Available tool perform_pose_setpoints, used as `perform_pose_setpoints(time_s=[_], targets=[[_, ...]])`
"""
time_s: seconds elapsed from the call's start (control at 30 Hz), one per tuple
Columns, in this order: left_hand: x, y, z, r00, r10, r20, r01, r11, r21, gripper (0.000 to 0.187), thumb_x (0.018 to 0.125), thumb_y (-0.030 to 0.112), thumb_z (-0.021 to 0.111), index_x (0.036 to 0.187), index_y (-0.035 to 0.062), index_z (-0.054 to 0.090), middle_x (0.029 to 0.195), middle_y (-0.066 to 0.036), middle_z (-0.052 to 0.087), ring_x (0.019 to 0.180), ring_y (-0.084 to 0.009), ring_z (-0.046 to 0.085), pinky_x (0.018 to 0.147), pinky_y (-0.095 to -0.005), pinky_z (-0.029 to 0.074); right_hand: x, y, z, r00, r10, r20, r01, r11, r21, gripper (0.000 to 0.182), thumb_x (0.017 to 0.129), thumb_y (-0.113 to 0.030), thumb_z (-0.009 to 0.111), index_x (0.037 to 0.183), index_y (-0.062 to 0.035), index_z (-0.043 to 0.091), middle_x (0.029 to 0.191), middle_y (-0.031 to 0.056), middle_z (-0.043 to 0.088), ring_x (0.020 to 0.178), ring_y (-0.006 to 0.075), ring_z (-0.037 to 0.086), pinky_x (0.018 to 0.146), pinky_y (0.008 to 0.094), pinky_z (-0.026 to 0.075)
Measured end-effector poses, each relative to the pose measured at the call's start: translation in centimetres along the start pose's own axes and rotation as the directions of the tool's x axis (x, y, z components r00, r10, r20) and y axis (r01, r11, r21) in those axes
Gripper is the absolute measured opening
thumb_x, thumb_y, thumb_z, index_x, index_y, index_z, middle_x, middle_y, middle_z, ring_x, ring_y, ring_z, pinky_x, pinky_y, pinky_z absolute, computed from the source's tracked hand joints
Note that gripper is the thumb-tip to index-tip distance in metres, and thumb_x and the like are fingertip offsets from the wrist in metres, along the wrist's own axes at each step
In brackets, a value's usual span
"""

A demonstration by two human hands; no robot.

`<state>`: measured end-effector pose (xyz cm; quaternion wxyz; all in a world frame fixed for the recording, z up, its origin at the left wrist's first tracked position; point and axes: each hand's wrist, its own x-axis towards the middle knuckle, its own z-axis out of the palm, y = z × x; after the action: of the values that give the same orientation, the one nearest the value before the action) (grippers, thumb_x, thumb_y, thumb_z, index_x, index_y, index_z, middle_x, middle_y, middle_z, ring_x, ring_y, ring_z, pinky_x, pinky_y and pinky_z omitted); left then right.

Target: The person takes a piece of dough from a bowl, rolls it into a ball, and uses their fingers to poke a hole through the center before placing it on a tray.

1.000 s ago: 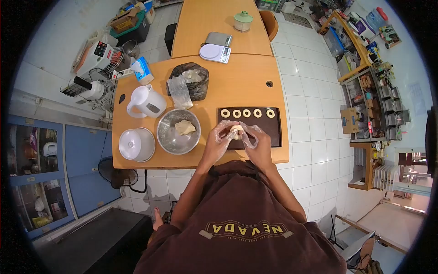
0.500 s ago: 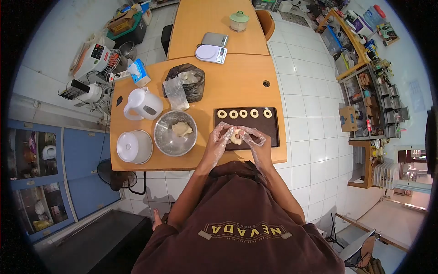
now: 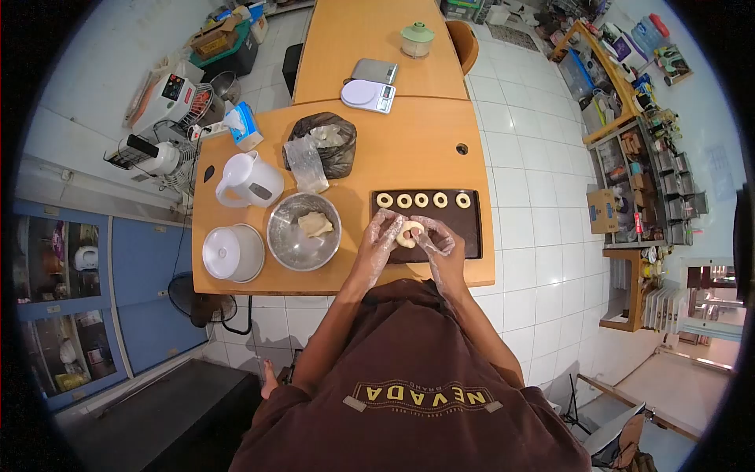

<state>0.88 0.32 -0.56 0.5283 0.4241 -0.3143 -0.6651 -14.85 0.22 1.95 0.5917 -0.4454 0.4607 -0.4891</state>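
Observation:
Both my hands are dusted with flour and hold one ring of dough (image 3: 409,234) between them, above the near part of a dark baking tray (image 3: 464,228). My left hand (image 3: 381,240) has its fingers closed on the ring's left side. On the other side, my right hand (image 3: 442,245) pinches the ring with thumb and fingers. Several pale dough rings (image 3: 422,200) lie in a row along the tray's far edge. Left of my hands stands a steel bowl (image 3: 287,250) with a lump of dough (image 3: 315,225) in it.
A white kettle (image 3: 250,181) and a lidded white container (image 3: 233,252) stand at the table's left. Behind the bowl sits a black plastic bag (image 3: 340,161). Farther back are a white kitchen scale (image 3: 362,93), a grey scale (image 3: 375,71) and a green-lidded chopper (image 3: 416,39).
The ring in my hands has turned a little and its hole shows more plainly. My fingers have shifted slightly around it. The whole view has moved a few pixels.

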Motion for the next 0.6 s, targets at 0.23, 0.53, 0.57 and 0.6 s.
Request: perform_pose_setpoints(time_s=[0.23, 0.53, 0.57, 0.6], targets=[[0.9, -0.3, 0.1, 0.999, 0.016, 0.03, -0.011, 0.986, -0.169, 0.015, 0.108, 0.018, 0.058, 0.116, 0.0067, 0.06, 0.111, -0.004, 0.062, 0.107, -0.0138, 0.063, 0.093, -0.0319, 0.054, 0.8, 0.2, -1.1, 0.99, 0.045, 0.136, -0.047, 0.999, 0.009, 0.028, 0.1, -0.007, 0.068, 0.126, 0.0036, 0.065, 0.116, 0.0074, 0.069, 0.108, 0.0132, 0.063, 0.098, 0.0301, 0.05], [0.0, -0.7, 0.4, 0.999, -0.037, -0.011, 0.034, 0.983, -0.179, 0.016, 0.106, 0.018, 0.061, 0.118, 0.0071, 0.061, 0.113, -0.005, 0.063, 0.11, -0.0164, 0.063, 0.095, -0.0344, 0.054, 0.9, -0.4, -1.0, 0.997, -0.008, 0.083, 0.007, 1.0, 0.005, 0.028, 0.1, -0.005, 0.068, 0.127, 0.003, 0.064, 0.113, 0.007, 0.069, 0.104, 0.0126, 0.064, 0.094, 0.0299, 0.053], [-0.1, -0.7, 0.3, 1.0, -0.031, 0.004, 0.031, 0.985, -0.17, 0.016, 0.106, 0.019, 0.061, 0.118, 0.007, 0.062, 0.114, -0.004, 0.063, 0.11, -0.0159, 0.063, 0.095, -0.0341, 0.054, 0.7, -0.3, -0.9, 0.997, 0.006, 0.082, -0.007, 1.0, 0.012, 0.028, 0.1, -0.005, 0.068, 0.127, 0.0028, 0.064, 0.114, 0.0068, 0.069, 0.105, 0.0126, 0.064, 0.095, 0.03, 0.052], [-0.1, -0.6, 0.1, 1.0, -0.023, 0.019, 0.026, 0.987, -0.16, 0.017, 0.106, 0.019, 0.061, 0.118, 0.007, 0.062, 0.114, -0.004, 0.063, 0.11, -0.0153, 0.063, 0.095, -0.0338, 0.054, 0.6, -0.1, -0.9, 0.996, 0.018, 0.082, -0.02, 1.0, 0.02, 0.029, 0.099, -0.004, 0.068, 0.127, 0.0025, 0.064, 0.114, 0.0067, 0.069, 0.105, 0.0126, 0.064, 0.095, 0.03, 0.052]])
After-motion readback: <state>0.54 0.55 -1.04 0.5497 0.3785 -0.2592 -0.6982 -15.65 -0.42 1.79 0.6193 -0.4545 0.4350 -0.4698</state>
